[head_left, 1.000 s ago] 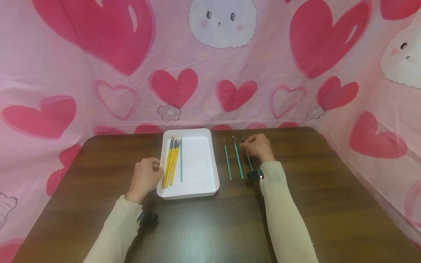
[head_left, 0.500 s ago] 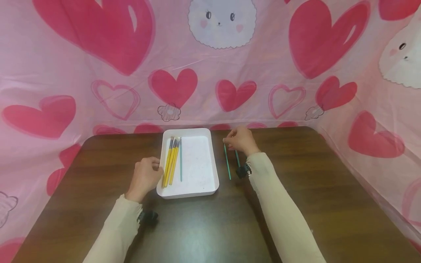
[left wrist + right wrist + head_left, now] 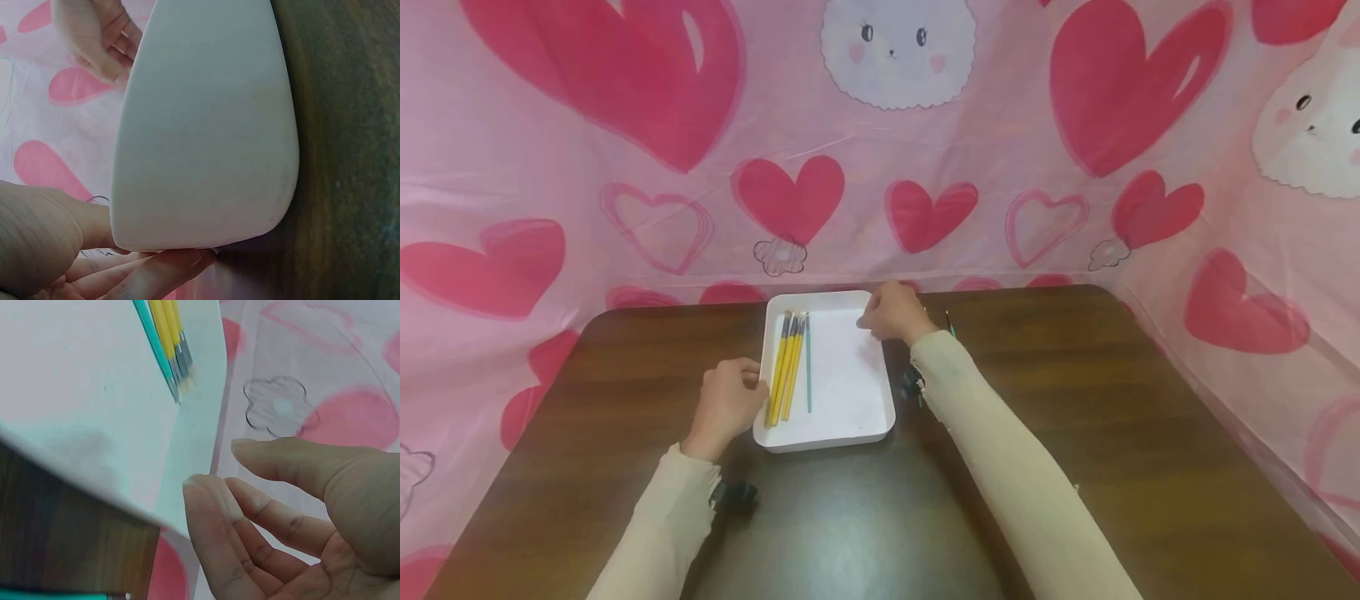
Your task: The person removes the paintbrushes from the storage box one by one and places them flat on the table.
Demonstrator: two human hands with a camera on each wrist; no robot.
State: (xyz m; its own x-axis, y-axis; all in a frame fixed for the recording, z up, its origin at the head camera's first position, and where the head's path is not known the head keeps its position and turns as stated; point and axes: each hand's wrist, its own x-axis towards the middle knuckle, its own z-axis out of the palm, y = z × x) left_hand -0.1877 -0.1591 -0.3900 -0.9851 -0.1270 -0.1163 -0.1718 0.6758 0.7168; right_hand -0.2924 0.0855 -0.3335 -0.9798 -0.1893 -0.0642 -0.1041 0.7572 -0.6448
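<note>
A white tray (image 3: 842,417) lies on the table. In it, along its left side, are several yellow-handled paintbrushes (image 3: 785,375) and one thin teal paintbrush (image 3: 808,367). My left hand (image 3: 730,404) grips the tray's left edge; the left wrist view shows the thumb over the rim and the fingers against the outer wall. Above the tray's far right corner hovers my right hand (image 3: 895,311), thumb and fingertips apart with nothing between them in the right wrist view. Teal paintbrushes lie right of the tray, mostly hidden by the right forearm; one brush tip (image 3: 951,323) shows.
The brown wooden table (image 3: 1075,400) ends at the back against a pink heart-print cloth (image 3: 1000,125), which also hangs along both sides. A dark wrist camera (image 3: 912,383) hangs low under the right wrist, close over a teal brush.
My right hand has moved left, from the rightmost teal brush, past the other brushes, to the tray's far right corner. The left hand stays at the tray's edge.
</note>
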